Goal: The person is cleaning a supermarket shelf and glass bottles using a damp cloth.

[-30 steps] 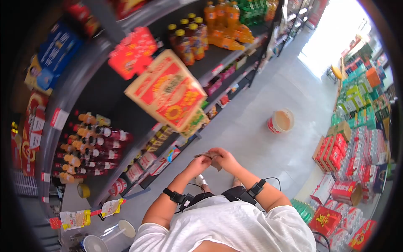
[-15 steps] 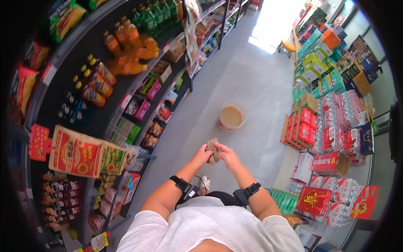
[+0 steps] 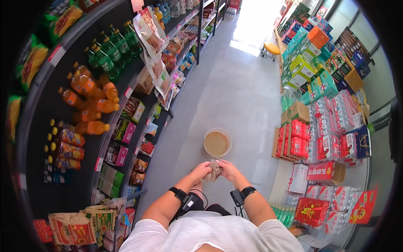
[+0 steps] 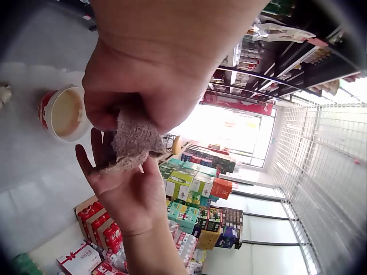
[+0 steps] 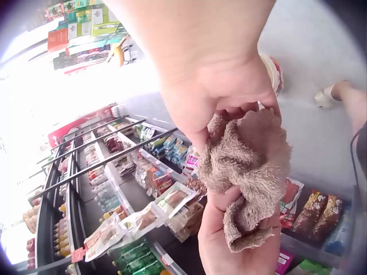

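A crumpled grey-brown cleaning cloth [image 3: 214, 169] with a fuzzy terry surface is held between both hands, in front of the body. My left hand [image 3: 202, 171] grips one side of it, with the thumb pressed on the folds in the right wrist view. On the other side my right hand [image 3: 228, 169] holds the cloth [image 5: 249, 166] with fingers curled at its edge. Just beyond the hands on the floor stands a bucket [image 3: 205, 147] of murky brownish water, its red-and-white outside showing in the left wrist view.
Shelves [image 3: 126, 93] of drinks and packaged snacks line the left side of the aisle. Stacked drink packs and cartons [image 3: 294, 138] line the right. A yellow-topped stool [image 3: 271, 48] stands farther along the grey floor [image 3: 226, 84]. Snack bags [image 3: 153, 54] hang from the shelf edge.
The view has swung left and forward along the aisle, and the bucket now appears closer to the hands. The cloth has been turned and bunched between both hands.
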Tool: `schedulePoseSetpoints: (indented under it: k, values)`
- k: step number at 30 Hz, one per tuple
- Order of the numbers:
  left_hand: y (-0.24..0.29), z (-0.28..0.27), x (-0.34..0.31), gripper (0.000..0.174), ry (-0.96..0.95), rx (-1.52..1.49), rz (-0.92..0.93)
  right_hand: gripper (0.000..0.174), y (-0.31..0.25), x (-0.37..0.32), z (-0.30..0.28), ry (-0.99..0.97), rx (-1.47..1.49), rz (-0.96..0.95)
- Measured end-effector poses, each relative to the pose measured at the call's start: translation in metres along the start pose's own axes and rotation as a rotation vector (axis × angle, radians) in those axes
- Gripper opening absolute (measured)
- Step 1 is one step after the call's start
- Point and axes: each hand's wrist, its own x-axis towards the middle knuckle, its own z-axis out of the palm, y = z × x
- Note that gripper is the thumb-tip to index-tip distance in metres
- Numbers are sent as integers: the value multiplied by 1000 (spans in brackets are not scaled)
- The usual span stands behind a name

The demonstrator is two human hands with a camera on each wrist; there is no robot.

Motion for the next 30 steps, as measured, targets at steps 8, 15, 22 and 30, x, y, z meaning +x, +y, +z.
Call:
schedulePoseSetpoints:
  k: [8, 15, 22, 30]
  values:
    - [5, -38, 105, 39, 225, 82, -31, 28, -20, 104, -61, 251, 27, -85]
    - [-13, -44, 184, 34, 370, 35, -97, 36, -32, 163, -116, 403, -193, 33]
    - [-68, -41, 281, 25, 683, -38, -38, 35, -17, 253, -184, 397, -235, 24]
    - [-116, -14, 351, 23, 902, -178, 25, 36, -17, 297, -233, 308, -368, 109]
